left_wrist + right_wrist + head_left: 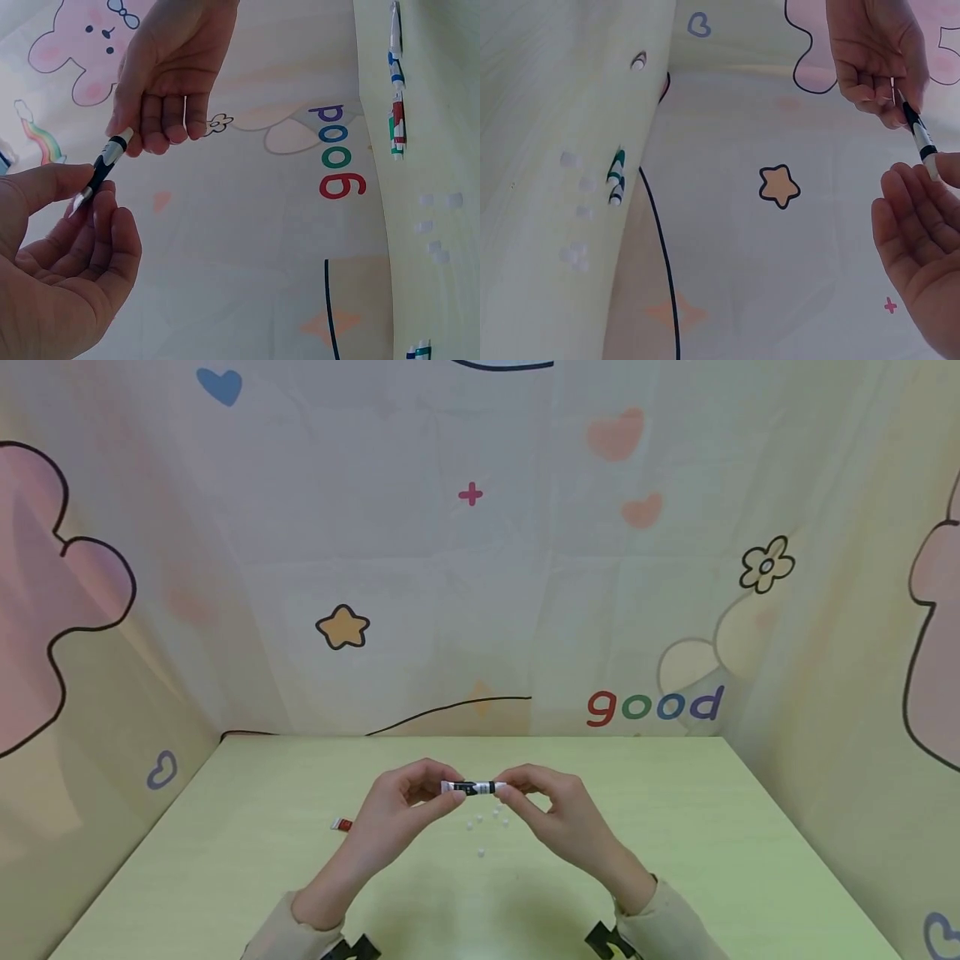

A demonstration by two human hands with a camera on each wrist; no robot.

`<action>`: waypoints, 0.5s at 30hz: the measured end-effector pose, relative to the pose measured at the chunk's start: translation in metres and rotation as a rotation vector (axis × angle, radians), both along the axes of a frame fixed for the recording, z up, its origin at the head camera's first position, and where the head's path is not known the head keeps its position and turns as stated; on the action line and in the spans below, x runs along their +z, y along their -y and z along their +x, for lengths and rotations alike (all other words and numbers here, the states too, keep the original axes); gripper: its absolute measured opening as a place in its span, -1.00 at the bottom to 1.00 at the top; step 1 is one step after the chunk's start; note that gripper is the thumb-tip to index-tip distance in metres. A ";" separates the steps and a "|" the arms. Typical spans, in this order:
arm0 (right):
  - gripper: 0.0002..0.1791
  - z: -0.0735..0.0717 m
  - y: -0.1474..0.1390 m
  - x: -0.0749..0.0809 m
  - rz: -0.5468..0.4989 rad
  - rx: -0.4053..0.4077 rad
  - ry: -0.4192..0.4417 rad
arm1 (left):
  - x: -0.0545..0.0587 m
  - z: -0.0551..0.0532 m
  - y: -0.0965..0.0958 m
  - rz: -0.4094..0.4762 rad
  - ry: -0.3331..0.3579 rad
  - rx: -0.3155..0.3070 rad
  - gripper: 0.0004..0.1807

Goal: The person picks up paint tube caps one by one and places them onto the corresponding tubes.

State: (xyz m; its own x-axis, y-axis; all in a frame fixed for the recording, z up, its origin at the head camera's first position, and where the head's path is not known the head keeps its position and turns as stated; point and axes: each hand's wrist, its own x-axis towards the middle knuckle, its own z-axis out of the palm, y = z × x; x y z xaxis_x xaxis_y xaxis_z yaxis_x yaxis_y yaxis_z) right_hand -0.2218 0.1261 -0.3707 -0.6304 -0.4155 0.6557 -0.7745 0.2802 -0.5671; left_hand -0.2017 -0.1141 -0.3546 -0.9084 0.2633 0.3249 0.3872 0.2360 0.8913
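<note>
A small paint tube [471,788] with a black and white label is held level above the table between both hands. My left hand [408,802] pinches its flat crimped end between thumb and fingers. At the other end, my right hand [558,810] pinches the white cap [930,163] between thumb and fingertips. In the left wrist view the tube [105,163] slants between the two hands. Several small white pieces [481,853] lie scattered on the table below the hands.
A red-labelled tube [342,824] lies on the table [660,877] beside the left wrist. Other tubes with green [616,166] and blue [616,191] labels show in the right wrist view. A printed curtain [420,527] encloses the table's back and sides.
</note>
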 end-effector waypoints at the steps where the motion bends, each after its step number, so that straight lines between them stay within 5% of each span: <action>1: -0.90 0.000 0.000 0.000 0.003 -0.004 0.001 | 0.000 0.000 0.000 -0.002 0.003 0.002 -0.84; 15: -0.91 0.003 -0.003 0.001 0.021 0.000 0.067 | -0.004 0.002 -0.002 -0.009 0.011 -0.018 -0.83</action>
